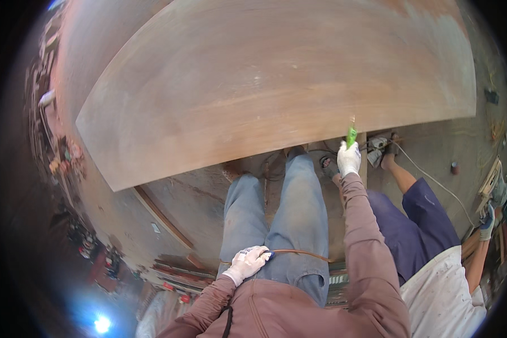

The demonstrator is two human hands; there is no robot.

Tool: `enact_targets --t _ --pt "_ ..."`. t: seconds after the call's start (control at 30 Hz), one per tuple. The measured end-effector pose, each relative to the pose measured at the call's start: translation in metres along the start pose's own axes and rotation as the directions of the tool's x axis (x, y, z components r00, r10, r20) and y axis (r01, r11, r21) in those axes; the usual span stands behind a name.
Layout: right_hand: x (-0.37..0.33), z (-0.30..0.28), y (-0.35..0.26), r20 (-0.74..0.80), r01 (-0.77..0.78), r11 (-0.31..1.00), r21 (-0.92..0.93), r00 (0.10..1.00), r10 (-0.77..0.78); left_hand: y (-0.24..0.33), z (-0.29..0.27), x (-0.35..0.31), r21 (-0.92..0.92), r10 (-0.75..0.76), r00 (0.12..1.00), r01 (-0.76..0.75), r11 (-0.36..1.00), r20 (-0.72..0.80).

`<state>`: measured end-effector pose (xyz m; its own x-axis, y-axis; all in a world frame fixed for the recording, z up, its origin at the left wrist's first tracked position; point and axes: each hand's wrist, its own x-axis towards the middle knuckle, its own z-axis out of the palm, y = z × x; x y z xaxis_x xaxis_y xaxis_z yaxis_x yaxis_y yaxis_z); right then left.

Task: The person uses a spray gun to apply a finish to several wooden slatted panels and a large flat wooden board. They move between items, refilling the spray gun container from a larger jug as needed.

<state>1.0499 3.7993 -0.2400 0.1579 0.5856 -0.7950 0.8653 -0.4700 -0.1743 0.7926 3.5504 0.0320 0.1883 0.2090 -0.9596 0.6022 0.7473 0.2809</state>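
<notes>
My right hand [350, 159], in a white glove, is closed on a green-handled tool [351, 137]. Its thin tip is blurred against the near edge of a large curved plate [276, 73], so its kind cannot be made out. My left hand [247, 263], also gloved in white, rests at my lap with its fingers closed. A thin brown cord [300, 252] comes out from it toward the right, with a small blue part [271, 256] beside the fingers. The plate is brownish-grey and smooth, and spans most of the upper view.
A co-worker in dark blue shorts [434, 219] is close on my right, with a gloved hand [487, 223] by stacked pieces. A pale cable [434, 176] crosses the floor. A brown strip [163, 218] lies below the plate's left end. A bright light [102, 324] glows at lower left.
</notes>
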Motion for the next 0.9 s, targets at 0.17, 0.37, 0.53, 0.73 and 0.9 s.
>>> enact_targets --t 0.17,0.37,0.53,0.73,0.9 --pt "-0.004 0.075 -0.08 -0.007 0.243 0.965 -0.098 0.97 -0.244 -0.057 0.008 -0.023 -0.1 0.059 0.998 -0.063 0.993 -0.036" --pt "-0.033 0.171 -0.198 -0.062 0.163 0.985 0.056 0.985 -0.16 -0.158 0.019 -0.04 -0.181 0.108 0.989 -0.126 0.975 -0.104" --pt "-0.106 0.229 -0.242 0.378 0.591 0.626 -0.509 0.807 -0.454 -0.281 0.023 -0.073 -0.241 0.19 0.898 -0.301 0.923 -0.397" --pt "-0.157 0.297 -0.304 0.512 0.758 0.332 -0.562 0.634 -0.58 -0.421 0.037 -0.111 -0.48 0.021 0.822 -0.353 0.803 -0.569" --pt "-0.181 0.333 -0.44 0.15 0.596 0.738 -0.317 0.799 -0.582 -0.463 0.054 -0.123 -0.644 -0.137 0.838 -0.289 0.708 -0.528"
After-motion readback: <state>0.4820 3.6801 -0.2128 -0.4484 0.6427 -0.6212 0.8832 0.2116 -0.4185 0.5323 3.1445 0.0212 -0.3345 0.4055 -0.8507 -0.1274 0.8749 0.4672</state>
